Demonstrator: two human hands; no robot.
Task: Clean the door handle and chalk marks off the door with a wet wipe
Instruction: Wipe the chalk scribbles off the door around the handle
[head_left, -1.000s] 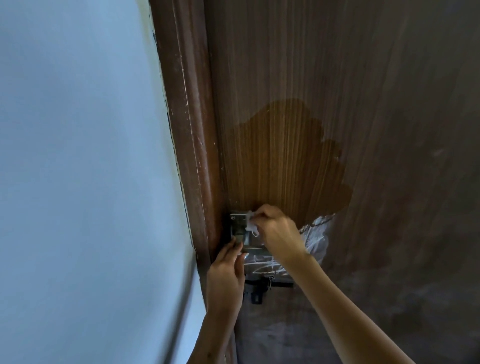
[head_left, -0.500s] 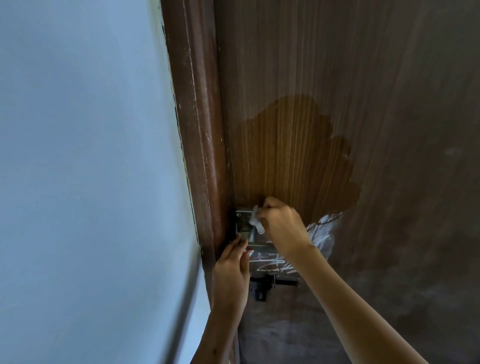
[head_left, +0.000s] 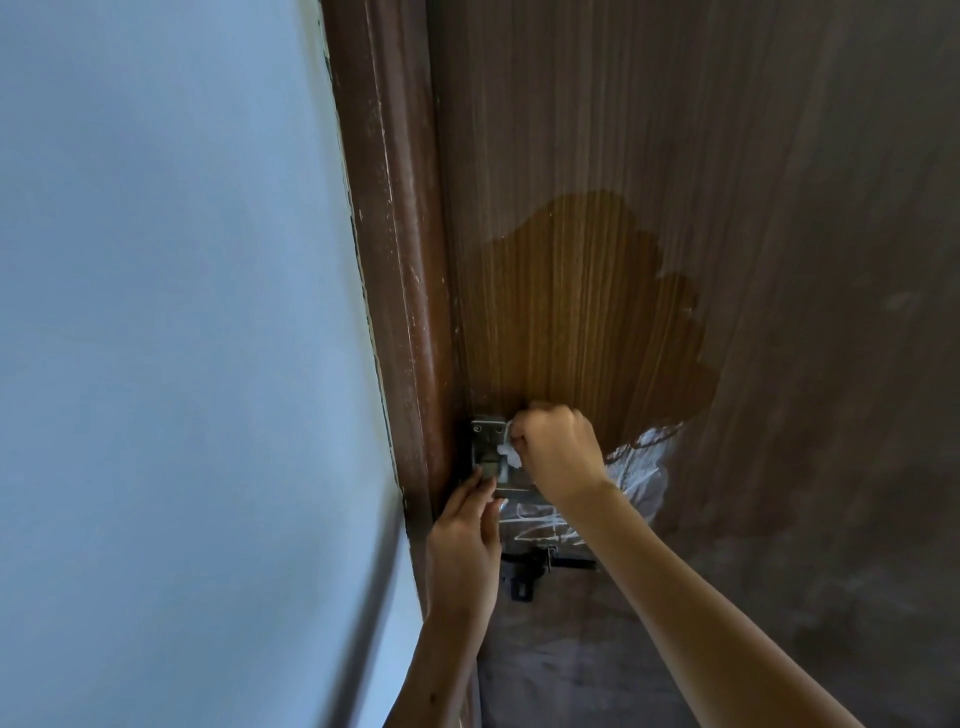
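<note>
Right hand (head_left: 558, 449) clenched round wet wipe (head_left: 506, 457), scrubbing metal handle (head_left: 488, 449) at door's (head_left: 727, 156) left edge; left hand (head_left: 462, 551) flat, steadying; chalk marks (head_left: 540, 525) below untouched yet

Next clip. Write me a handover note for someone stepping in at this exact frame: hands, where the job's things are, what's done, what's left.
Right hand: fingers curled round the wipe, pressing it on the metal handle plate at the door's left edge.
Left hand: fingers straight, tips touching the plate's lower edge, holding nothing.
Done: a darker, cleaner-looking patch shows on the door above the plate.
Left: finish the plate; chalk marks below it remain, also a whitish smear right of the right wrist. Black latch sits under the chalk.
</note>
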